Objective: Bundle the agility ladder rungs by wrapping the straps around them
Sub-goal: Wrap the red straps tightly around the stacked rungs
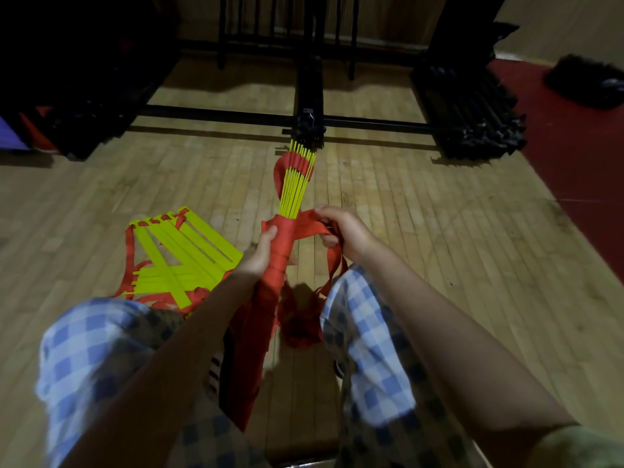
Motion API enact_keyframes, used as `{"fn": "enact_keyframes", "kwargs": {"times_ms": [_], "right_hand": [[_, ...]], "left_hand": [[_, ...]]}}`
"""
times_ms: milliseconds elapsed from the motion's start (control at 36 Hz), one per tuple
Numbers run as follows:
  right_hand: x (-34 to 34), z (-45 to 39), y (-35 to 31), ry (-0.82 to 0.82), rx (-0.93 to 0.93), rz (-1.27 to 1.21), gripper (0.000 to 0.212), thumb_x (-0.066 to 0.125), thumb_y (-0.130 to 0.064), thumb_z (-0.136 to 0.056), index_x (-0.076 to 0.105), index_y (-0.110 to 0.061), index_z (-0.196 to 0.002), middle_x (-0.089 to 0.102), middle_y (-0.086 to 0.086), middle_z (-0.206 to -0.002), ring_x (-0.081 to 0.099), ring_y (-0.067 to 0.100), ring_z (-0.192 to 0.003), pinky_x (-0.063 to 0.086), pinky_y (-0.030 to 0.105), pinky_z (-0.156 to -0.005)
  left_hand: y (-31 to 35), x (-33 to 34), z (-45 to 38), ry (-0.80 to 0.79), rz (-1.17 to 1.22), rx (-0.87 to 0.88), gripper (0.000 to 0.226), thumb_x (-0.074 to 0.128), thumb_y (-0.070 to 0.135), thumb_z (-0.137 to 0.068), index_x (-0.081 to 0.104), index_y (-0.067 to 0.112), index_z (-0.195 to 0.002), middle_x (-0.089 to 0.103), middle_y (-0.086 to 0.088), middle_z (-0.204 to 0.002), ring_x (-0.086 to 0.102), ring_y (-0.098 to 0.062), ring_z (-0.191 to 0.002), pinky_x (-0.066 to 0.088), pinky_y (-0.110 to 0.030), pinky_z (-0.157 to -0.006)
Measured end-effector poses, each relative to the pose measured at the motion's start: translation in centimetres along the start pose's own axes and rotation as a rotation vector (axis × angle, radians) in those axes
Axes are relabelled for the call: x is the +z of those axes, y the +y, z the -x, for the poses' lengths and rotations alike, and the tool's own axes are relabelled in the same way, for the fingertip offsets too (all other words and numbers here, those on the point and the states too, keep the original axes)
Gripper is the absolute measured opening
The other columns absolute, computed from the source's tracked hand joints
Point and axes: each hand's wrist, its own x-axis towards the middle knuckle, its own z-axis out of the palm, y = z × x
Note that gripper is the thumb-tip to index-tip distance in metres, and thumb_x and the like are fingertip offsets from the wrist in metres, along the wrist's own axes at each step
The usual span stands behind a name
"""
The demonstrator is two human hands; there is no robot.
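**Agility ladder rungs: wrap under way at the near end**

Agility ladder rungs, thin yellow plastic slats gathered edge-on into one stack [297,184], point away from me above the pale wooden plank floor [422,231], held up between my knees. My left hand [261,251] curls round the near end of the stack, where flat red webbing straps [285,244] already lie in several tight turns. My right hand [341,231] pinches the free length of strap, drawn out sideways just beside the wrap. More strap loops loosely round the far end, and slack hangs down between my legs in a red heap. A second ladder, its yellow rungs fanned out flat [179,251], lies on the floor to my left.

I judge I am mid-wrap. Next I must carry the strap round the stack, keeping it taut, while the left hand stops the rungs splaying.
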Motion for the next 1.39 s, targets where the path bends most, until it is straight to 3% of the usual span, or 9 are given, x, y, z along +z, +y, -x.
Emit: {"fn": "enact_keyframes", "kwargs": {"times_ms": [194, 306, 472, 639, 833, 1000, 1056, 1167, 1389], "right_hand": [[0.7, 0.4, -0.3, 0.013, 0.006, 0.066, 0.026, 0.043, -0.009, -0.096, 0.044, -0.010, -0.070, 0.033, -0.002, -0.041, 0.025, 0.008, -0.033, 0.017, 0.022, -0.039], [1.0, 0.8, -0.4, 0.006, 0.011, 0.103, 0.020, 0.047, -0.016, -0.098, 0.052, -0.010, -0.079, 0.037, -0.003, -0.041, 0.029, 0.008, -0.034, 0.016, 0.027, -0.046], [1.5, 0.9, -0.5, 0.053, -0.025, 0.157, 0.019, 0.056, -0.026, -0.097, 0.056, -0.013, -0.083, 0.041, -0.006, -0.045, 0.026, 0.005, -0.033, 0.018, 0.017, -0.036], [2.3, 1.6, 0.0, 0.013, -0.060, 0.339, 0.033, 0.066, -0.031, -0.092, 0.060, -0.024, -0.060, 0.038, -0.009, -0.045, 0.027, 0.007, -0.037, 0.020, 0.019, -0.036], [2.7, 1.5, 0.0, 0.041, -0.049, 0.244, 0.036, 0.062, -0.018, -0.094, 0.049, -0.020, -0.060, 0.037, -0.007, -0.047, 0.029, 0.003, -0.037, 0.020, 0.016, -0.037], [2.5, 1.2, 0.3, -0.094, -0.126, -0.072, 0.024, 0.058, -0.030, -0.085, 0.050, -0.008, -0.078, 0.040, -0.005, -0.042, 0.029, 0.005, -0.034, 0.020, 0.018, -0.038], [2.5, 1.1, 0.4, -0.065, -0.146, -0.048, 0.023, 0.059, -0.029, -0.088, 0.054, -0.010, -0.076, 0.039, -0.005, -0.046, 0.028, 0.005, -0.036, 0.019, 0.019, -0.038], [2.6, 0.8, 0.2, 0.050, -0.128, 0.071, 0.022, 0.060, -0.023, -0.095, 0.062, -0.014, -0.076, 0.041, -0.010, -0.049, 0.026, 0.004, -0.041, 0.016, 0.017, -0.038], [2.5, 0.4, 0.6, 0.150, -0.065, 0.227, 0.046, 0.063, -0.031, -0.094, 0.036, -0.020, -0.058, 0.036, 0.000, -0.052, 0.022, 0.005, -0.035, 0.015, 0.019, -0.036]], "left_hand": [[-1.0, 0.4, 1.6, -0.107, -0.015, 0.131, 0.026, 0.071, 0.036, -0.084, 0.071, 0.010, -0.086, 0.069, -0.013, -0.077, 0.065, -0.023, -0.061, 0.053, -0.028, -0.059], [-1.5, 0.7, 1.5, -0.011, -0.075, 0.218, 0.032, 0.070, 0.045, -0.083, 0.072, 0.013, -0.083, 0.071, -0.012, -0.078, 0.067, -0.024, -0.067, 0.054, -0.032, -0.067], [-1.6, 0.9, 0.4, 0.100, -0.169, 0.149, 0.123, 0.034, 0.106, -0.038, 0.074, 0.007, -0.098, 0.074, -0.012, -0.084, 0.071, -0.028, -0.082, 0.057, -0.037, -0.082], [-1.5, 1.8, 0.7, 0.174, -0.097, 0.087, 0.092, 0.026, 0.083, -0.082, 0.072, 0.007, -0.106, 0.071, -0.018, -0.098, 0.068, -0.029, -0.096, 0.052, -0.042, -0.096], [-0.3, 1.5, 2.0, -0.169, 0.271, -0.110, 0.083, 0.020, 0.069, -0.094, 0.062, -0.001, -0.101, 0.066, -0.018, -0.062, 0.065, -0.030, -0.050, 0.053, -0.029, -0.050], [0.2, 1.4, 3.7, -0.537, 0.462, -0.104, 0.093, 0.018, 0.079, -0.086, 0.067, 0.001, -0.068, 0.058, -0.014, -0.059, 0.061, -0.028, -0.050, 0.056, -0.031, -0.051], [0.2, 1.3, 3.9, -0.572, 0.466, -0.140, 0.091, 0.019, 0.081, -0.084, 0.062, 0.001, -0.071, 0.058, -0.017, -0.062, 0.066, -0.034, -0.060, 0.060, -0.045, -0.063], [-0.2, 1.1, 3.4, -0.528, 0.331, -0.102, 0.088, 0.020, 0.086, -0.071, 0.063, 0.008, -0.066, 0.055, -0.013, -0.054, 0.058, -0.027, -0.048, 0.049, -0.028, -0.050], [-0.4, 1.2, 2.5, -0.309, 0.194, -0.003, 0.085, 0.012, 0.076, -0.089, 0.056, 0.005, -0.074, 0.052, -0.014, -0.046, 0.051, -0.025, -0.036, 0.042, -0.025, -0.042]]}}
